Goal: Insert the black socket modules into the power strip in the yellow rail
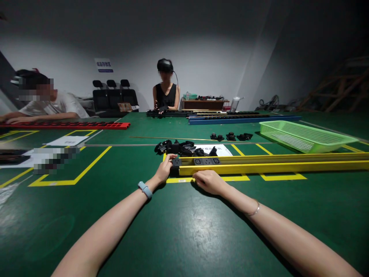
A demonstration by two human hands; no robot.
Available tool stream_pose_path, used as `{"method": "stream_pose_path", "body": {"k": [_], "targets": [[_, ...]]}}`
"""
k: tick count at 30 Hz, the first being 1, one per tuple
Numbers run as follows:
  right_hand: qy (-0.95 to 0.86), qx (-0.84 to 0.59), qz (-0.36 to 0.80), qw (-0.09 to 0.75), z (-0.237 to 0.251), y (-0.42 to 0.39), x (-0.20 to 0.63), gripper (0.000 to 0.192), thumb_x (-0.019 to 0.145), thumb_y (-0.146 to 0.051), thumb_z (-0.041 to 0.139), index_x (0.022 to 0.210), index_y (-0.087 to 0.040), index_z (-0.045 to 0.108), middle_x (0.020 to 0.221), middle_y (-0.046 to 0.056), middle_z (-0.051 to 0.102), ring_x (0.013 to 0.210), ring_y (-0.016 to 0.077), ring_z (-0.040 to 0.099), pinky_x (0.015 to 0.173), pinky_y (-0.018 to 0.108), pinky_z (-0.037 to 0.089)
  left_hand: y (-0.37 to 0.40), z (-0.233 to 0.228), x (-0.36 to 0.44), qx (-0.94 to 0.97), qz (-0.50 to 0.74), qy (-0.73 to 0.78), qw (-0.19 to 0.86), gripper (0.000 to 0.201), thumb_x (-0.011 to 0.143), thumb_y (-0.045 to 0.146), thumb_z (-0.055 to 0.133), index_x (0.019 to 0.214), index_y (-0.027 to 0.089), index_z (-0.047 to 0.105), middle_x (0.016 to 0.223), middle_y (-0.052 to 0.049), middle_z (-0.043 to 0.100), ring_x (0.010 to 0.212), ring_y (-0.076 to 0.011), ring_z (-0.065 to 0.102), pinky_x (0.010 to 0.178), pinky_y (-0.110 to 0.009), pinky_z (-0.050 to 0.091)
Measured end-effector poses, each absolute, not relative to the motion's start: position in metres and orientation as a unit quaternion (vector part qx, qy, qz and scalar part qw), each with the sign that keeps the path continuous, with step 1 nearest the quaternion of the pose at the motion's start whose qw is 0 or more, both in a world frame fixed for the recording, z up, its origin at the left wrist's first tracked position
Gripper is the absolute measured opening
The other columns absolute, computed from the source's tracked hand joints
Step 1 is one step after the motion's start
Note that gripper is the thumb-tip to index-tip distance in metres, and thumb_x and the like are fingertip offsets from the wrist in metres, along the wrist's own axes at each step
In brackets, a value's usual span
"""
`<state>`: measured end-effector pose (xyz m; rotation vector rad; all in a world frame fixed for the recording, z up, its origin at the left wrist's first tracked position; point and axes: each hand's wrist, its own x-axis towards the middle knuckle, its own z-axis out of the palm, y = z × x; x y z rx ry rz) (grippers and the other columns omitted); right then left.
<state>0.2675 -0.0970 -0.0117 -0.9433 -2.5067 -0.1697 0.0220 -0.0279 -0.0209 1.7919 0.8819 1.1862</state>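
Observation:
A long yellow channel rail [273,166] lies across the green table in front of me, running off to the right. Black socket modules [205,161] sit in its left end. My left hand [165,169] grips a black socket module [175,162] at the rail's left tip. My right hand [208,181] rests curled against the rail's near side, fingers bent, holding it steady. A pile of loose black socket modules [178,147] lies just behind the rail's left end, next to a white sheet of paper [220,149].
A green plastic basket [302,135] stands at the right. Blue and black rails [242,118] lie at the far side, where a person [165,94] sits. Another person [46,102] works at a red rail [66,125] on the left. Yellow tape lines mark the table.

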Motion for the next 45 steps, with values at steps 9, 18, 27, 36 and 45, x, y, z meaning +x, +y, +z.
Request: {"method": "stream_pose_path", "body": {"k": [9, 18, 27, 36, 45], "targets": [[-0.909, -0.343, -0.059, 0.228, -0.0124, -0.0971, 0.2680, 0.010, 0.088, -0.017, 0.048, 0.089, -0.018, 0.058, 0.074, 0.003, 0.065, 0.066, 0.0133, 0.059, 0.063, 0.023, 0.039, -0.0258, -0.0232, 0.0237, 0.685, 0.481, 0.346, 0.425, 0.037, 0.078, 0.015, 0.041, 0.114, 0.018, 0.051, 0.125, -0.011, 0.058, 0.118, -0.0206, 0.054, 0.101, -0.040, 0.041], [-0.910, -0.345, -0.060, 0.222, -0.0124, -0.0967, 0.2681, 0.011, 0.089, -0.018, 0.047, 0.090, -0.018, 0.058, 0.076, 0.004, 0.065, 0.067, 0.0135, 0.059, 0.063, 0.023, 0.039, -0.0250, -0.0223, 0.0233, 0.695, 0.472, 0.344, 0.420, 0.035, 0.080, 0.016, 0.040, 0.113, 0.018, 0.051, 0.117, -0.010, 0.061, 0.113, -0.0200, 0.056, 0.101, -0.040, 0.041], [-0.911, -0.338, -0.061, 0.227, -0.0130, -0.0969, 0.2687, 0.011, 0.088, -0.018, 0.048, 0.091, -0.017, 0.058, 0.077, 0.004, 0.066, 0.068, 0.0137, 0.060, 0.064, 0.023, 0.040, -0.0255, -0.0219, 0.0243, 0.681, 0.463, 0.344, 0.451, 0.037, 0.077, 0.015, 0.040, 0.112, 0.019, 0.053, 0.129, -0.010, 0.056, 0.122, -0.0204, 0.051, 0.101, -0.040, 0.041], [-0.910, -0.344, -0.061, 0.224, -0.0138, -0.0966, 0.2688, 0.012, 0.089, -0.017, 0.046, 0.090, -0.017, 0.058, 0.076, 0.004, 0.065, 0.067, 0.0138, 0.059, 0.064, 0.024, 0.039, -0.0231, -0.0245, 0.0243, 0.686, 0.466, 0.333, 0.449, 0.038, 0.079, 0.015, 0.040, 0.115, 0.019, 0.051, 0.130, -0.010, 0.055, 0.122, -0.0199, 0.051, 0.103, -0.039, 0.039], [-0.909, -0.348, -0.056, 0.221, -0.0125, -0.0971, 0.2679, 0.011, 0.089, -0.017, 0.047, 0.089, -0.018, 0.058, 0.076, 0.004, 0.065, 0.067, 0.0135, 0.059, 0.064, 0.023, 0.039, -0.0293, -0.0204, 0.0265, 0.720, 0.425, 0.355, 0.418, 0.035, 0.083, 0.024, 0.049, 0.117, 0.020, 0.051, 0.123, -0.009, 0.056, 0.102, -0.0193, 0.059, 0.091, -0.036, 0.046]]}}
